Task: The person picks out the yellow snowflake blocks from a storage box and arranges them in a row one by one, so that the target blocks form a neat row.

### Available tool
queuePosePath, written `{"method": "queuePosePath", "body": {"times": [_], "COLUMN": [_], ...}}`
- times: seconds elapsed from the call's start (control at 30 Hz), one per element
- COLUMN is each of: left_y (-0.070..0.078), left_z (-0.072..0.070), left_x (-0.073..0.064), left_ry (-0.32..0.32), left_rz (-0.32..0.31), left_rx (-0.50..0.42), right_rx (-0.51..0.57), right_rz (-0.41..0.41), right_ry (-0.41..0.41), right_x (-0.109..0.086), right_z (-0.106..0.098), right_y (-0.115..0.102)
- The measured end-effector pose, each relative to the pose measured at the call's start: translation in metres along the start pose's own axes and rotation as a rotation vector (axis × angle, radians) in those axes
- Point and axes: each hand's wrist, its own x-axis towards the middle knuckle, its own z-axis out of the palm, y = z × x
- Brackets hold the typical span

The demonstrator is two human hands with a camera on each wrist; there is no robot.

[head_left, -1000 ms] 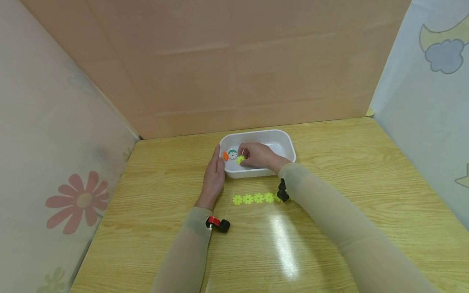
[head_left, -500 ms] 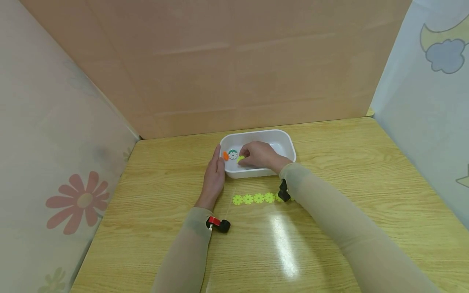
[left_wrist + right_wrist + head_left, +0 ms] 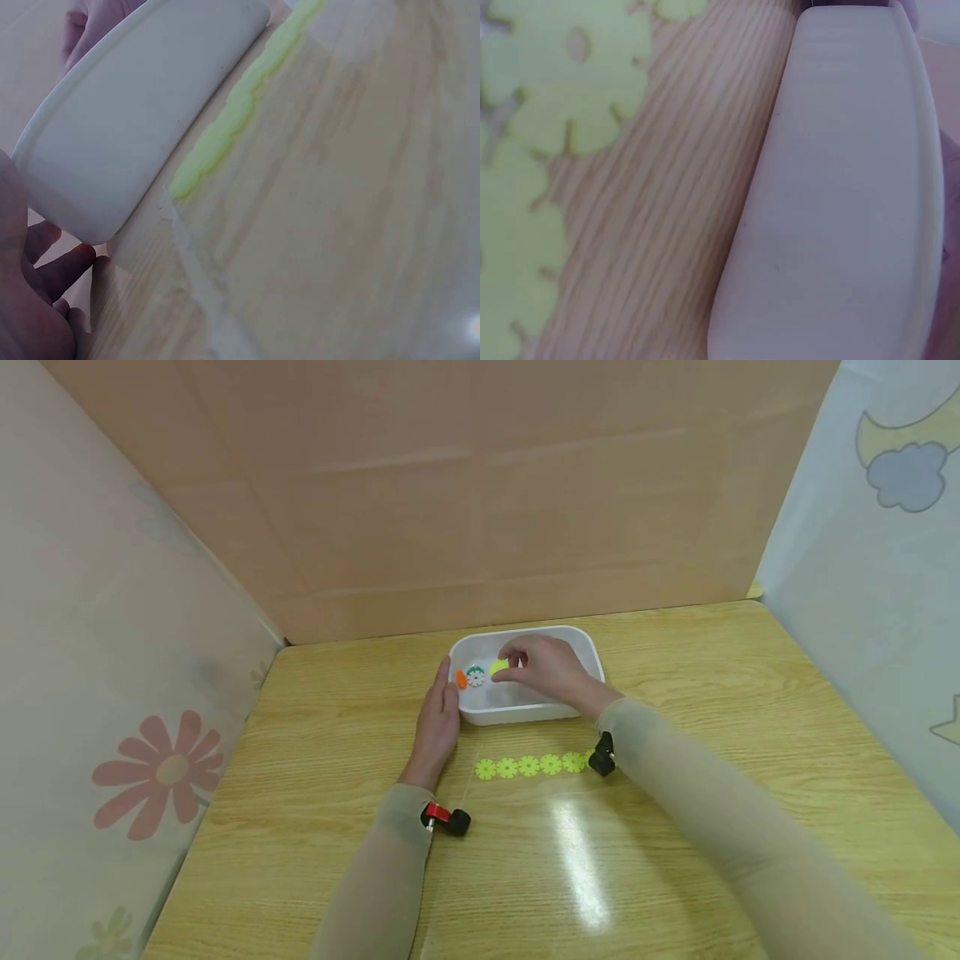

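Note:
A white plastic tub (image 3: 517,716) stands near the back of the table. My left hand (image 3: 437,725) rests against its left end, fingers extended along the outer wall in the head view. Over the tub, my right hand (image 3: 551,670) pinches a yellow-green notched snowflake disc (image 3: 498,669) between thumb and fingers. Left of that disc, inside the tub, lie a white notched disc (image 3: 476,677), a green one (image 3: 476,669) partly under it, and an orange disc (image 3: 461,679) against the left wall. In the right wrist view, the tub's wall hides most of the right hand.
In front of the tub, a row of several yellow-green discs (image 3: 529,766) lies on the wooden table (image 3: 337,760); the right wrist's black camera mount (image 3: 602,755) covers its right end. A brown panel (image 3: 480,510) rises behind, with patterned panels on both sides.
The right hand has lifted the yellow-green disc from the tub's floor and moved slightly back and right. The left hand and tub stay in place.

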Motion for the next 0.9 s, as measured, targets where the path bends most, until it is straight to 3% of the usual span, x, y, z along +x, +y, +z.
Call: {"method": "queuePosePath", "body": {"times": [0.23,0.47,0.7,0.9], "left_y": [0.0,0.0,0.001,0.001], "left_z": [0.0,-0.002,-0.003,-0.004], "left_x": [0.0,-0.001,0.001,0.001], "left_ry": [-0.007,-0.004,-0.003,-0.001], "left_rz": [-0.009,-0.004,-0.003,-0.007], "left_rx": [-0.003,-0.013,-0.021,-0.017], "right_rx": [-0.009,0.042,0.009,0.045], "right_rz": [-0.033,0.012,-0.012,0.046], "right_ry": [0.061,0.063,0.093,0.129], "right_x": [-0.016,-0.038,-0.064,-0.09], "right_z": [-0.023,-0.047,-0.065,-0.079], "right_y": [0.002,0.002,0.015,0.026]}}
